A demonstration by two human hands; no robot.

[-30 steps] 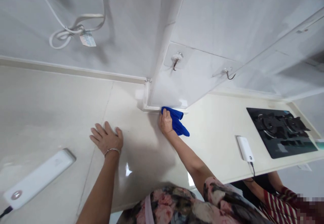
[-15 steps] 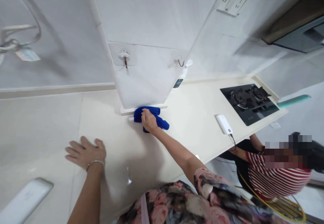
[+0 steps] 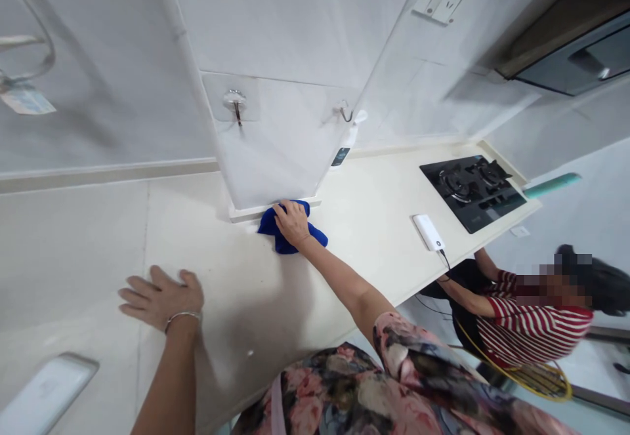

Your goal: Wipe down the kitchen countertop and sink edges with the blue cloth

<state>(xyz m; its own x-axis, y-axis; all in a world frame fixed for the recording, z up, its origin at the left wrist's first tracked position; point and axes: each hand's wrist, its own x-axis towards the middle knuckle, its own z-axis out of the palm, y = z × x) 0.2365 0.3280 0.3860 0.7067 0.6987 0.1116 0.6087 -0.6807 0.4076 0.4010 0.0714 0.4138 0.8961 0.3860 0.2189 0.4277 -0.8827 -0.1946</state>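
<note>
A blue cloth (image 3: 317, 235) lies bunched on the pale countertop (image 3: 364, 225), against the foot of the jutting wall. My right hand (image 3: 294, 223) presses on it from above, fingers curled over the cloth. Off to the left, my left hand (image 3: 162, 297) rests flat on the counter with its fingers spread and nothing in it. A bracelet circles that wrist.
A white device (image 3: 428, 232) with a cable lies near the counter edge, before the black gas stove (image 3: 472, 192). A spray bottle (image 3: 343, 143) stands behind the wall corner. Another white object (image 3: 49, 392) lies lower left. A person in stripes (image 3: 536, 330) sits at the right.
My right hand has shifted slightly on the cloth and lies flatter over it; the cloth's folds have changed. The whole view has moved a little, and my left hand stays spread on the counter.
</note>
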